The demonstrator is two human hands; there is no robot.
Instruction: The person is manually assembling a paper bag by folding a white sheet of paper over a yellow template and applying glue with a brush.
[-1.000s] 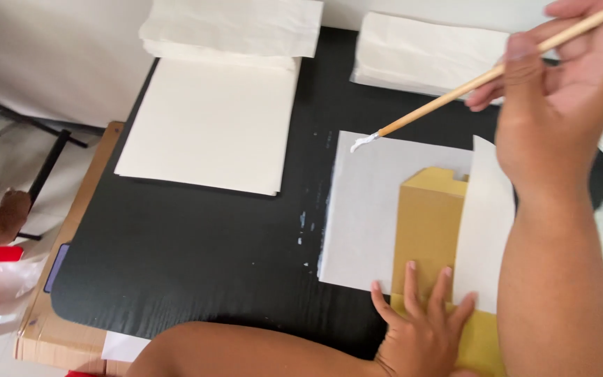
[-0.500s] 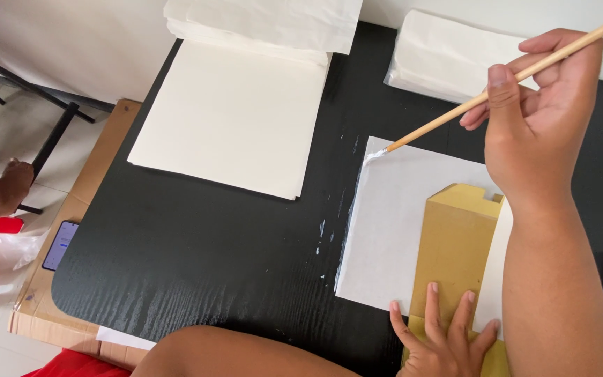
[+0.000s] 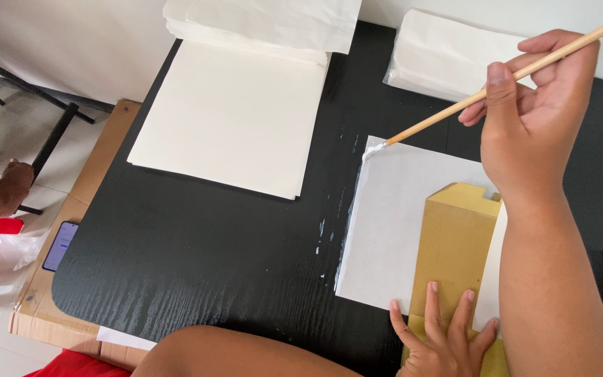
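The right hand [image 3: 535, 122] pinches a thin wooden brush [image 3: 497, 82] between thumb and fingers, well up the stick, with the white-tipped bristles touching the far left corner of a white sheet [image 3: 392, 216] that lies flat on the black desk [image 3: 197, 265]. The left hand [image 3: 444, 335] is spread, fingers flat, pressing down the near end of a tan card template [image 3: 455, 244] that lies on the sheet. The brush looks light and stiff, best held as a pen; its wet tip would smear anything it meets. The sheet looks thin, limp and easily creased, so it needs pinning from above rather than lifting by an edge; the card seems stiffer and serves as the weight. White smears [image 3: 333, 223] dot the desk just left of the sheet's edge. Farther off lies a cream stack [image 3: 235, 119], with folded white papers [image 3: 266, 21] beyond it and another white pile [image 3: 441, 59] at the far right
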